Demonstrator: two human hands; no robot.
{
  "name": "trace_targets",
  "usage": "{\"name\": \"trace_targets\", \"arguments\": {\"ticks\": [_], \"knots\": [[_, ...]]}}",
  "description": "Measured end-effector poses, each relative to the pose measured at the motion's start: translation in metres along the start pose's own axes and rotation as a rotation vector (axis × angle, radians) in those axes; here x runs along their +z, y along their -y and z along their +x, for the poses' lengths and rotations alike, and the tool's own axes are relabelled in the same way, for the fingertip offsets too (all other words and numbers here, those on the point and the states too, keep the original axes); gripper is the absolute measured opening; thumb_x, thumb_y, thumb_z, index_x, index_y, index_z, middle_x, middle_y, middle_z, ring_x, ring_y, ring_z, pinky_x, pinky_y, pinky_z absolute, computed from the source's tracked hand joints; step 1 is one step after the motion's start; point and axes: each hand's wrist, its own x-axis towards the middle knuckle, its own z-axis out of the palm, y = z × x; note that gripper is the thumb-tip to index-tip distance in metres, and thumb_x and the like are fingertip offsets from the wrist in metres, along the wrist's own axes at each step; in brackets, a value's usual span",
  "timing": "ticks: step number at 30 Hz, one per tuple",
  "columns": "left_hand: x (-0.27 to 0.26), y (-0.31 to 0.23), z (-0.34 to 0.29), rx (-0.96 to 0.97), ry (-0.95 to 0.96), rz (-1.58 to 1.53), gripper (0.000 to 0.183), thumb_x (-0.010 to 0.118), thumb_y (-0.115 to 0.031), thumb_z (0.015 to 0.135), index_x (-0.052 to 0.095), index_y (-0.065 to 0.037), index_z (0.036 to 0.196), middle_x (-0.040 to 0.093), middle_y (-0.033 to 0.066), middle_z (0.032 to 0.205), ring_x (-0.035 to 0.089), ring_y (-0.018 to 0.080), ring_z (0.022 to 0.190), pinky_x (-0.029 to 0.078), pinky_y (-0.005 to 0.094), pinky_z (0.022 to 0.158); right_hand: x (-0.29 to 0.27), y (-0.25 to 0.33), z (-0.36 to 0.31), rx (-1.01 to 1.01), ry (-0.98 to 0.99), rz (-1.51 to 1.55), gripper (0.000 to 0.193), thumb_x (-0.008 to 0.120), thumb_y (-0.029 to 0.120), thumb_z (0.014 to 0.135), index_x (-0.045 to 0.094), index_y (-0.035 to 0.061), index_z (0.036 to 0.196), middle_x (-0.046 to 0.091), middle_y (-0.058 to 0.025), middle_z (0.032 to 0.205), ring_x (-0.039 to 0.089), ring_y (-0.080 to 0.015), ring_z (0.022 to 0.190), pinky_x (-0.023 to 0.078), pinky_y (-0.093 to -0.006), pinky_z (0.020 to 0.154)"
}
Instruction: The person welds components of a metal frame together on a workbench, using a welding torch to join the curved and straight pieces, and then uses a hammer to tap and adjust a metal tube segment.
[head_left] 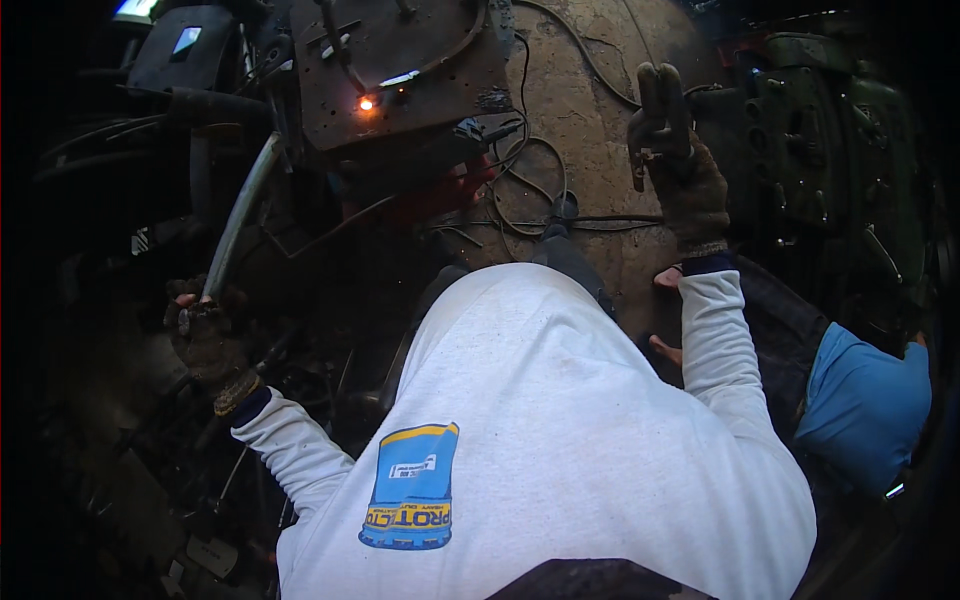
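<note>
My left hand (207, 340) sits low at the left in a worn dark glove, fingers curled tight around the lower end of a pale curved metal rod (240, 215) that rises up and to the right toward the rusty steel plate (400, 70). One bare fingertip pokes out of the torn glove beside the rod. My right hand (690, 190), gloved the same way, is raised at the upper right, fingers wrapped around the handles of a welding electrode holder (660, 105), whose two rounded handle ends stick up above my fist. I cannot tell whether an electrode is clamped in it.

On the plate, near its lower left part, a small orange spot glows (366, 103), well apart from both hands. A short bright strip lies just to its right. Thin dark cables (530, 170) loop across the brown, rusted surface between the plate and my right hand. My white long sleeves and shirt fill the lower middle; the shirt carries a blue and yellow printed patch (412, 487). To the right, dark green machinery (830, 140) stands beside my raised hand, and a blue cloth-covered shape (865, 405) lies below it.
</note>
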Motion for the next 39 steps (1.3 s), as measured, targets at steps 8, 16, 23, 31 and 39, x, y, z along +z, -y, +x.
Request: {"name": "trace_targets", "arguments": {"ticks": [8,16,23,31,39], "knots": [[0.051,-0.024,-0.037,-0.281,-0.289,-0.017,0.034,0.076,-0.026,0.088,0.055,-0.013,0.112,0.066,0.0101,0.092,0.068,0.0246,0.078,0.057,0.0326,0.064,-0.079,-0.095,0.145,0.112,-0.002,-0.166,0.026,0.073,0.008,0.090,0.064,0.0026,0.113,0.070,-0.0022,0.101,0.065,-0.0107,0.089,0.053,-0.0276,0.079],[0.143,-0.064,-0.150,-0.430,-0.324,-0.102,0.029,0.079,-0.028,0.083,0.057,-0.018,0.100,0.058,0.0007,0.086,0.062,0.0176,0.072,0.056,0.0361,0.060,-0.134,-0.080,0.288,-0.104,0.176,0.537,0.024,0.071,0.013,0.093,0.064,0.0030,0.112,0.069,-0.0040,0.096,0.063,-0.0124,0.080,0.050,-0.0281,0.070],[0.165,0.008,-0.220,-0.702,-0.565,0.010,0.024,0.071,-0.028,0.087,0.059,-0.014,0.102,0.060,0.0044,0.090,0.066,0.0223,0.069,0.058,0.0386,0.054,-0.115,0.001,0.457,-0.672,0.236,-0.167,0.024,0.062,0.022,0.099,0.064,0.0045,0.115,0.065,-0.0004,0.093,0.057,-0.0069,0.075,0.045,-0.0227,0.066],[0.246,0.060,-0.208,-1.057,-0.643,0.215,0.018,0.061,-0.022,0.089,0.064,-0.005,0.091,0.066,0.0121,0.067,0.066,0.0244,0.054,0.056,0.0369,0.047,-0.048,0.128,0.577,-0.411,0.531,0.250,0.026,0.057,0.020,0.101,0.060,0.0021,0.120,0.064,-0.0051,0.099,0.059,-0.0104,0.081,0.049,-0.0234,0.072],[0.319,0.090,-0.245,-1.211,-0.595,0.287,0.016,0.063,-0.020,0.084,0.064,-0.004,0.086,0.068,0.0104,0.075,0.066,0.0243,0.061,0.054,0.0377,0.057,0.046,0.174,0.691,-0.584,0.768,0.254,0.030,0.060,0.026,0.100,0.064,0.0031,0.120,0.066,-0.0017,0.095,0.059,-0.0091,0.080,0.047,-0.0249,0.072]]}}
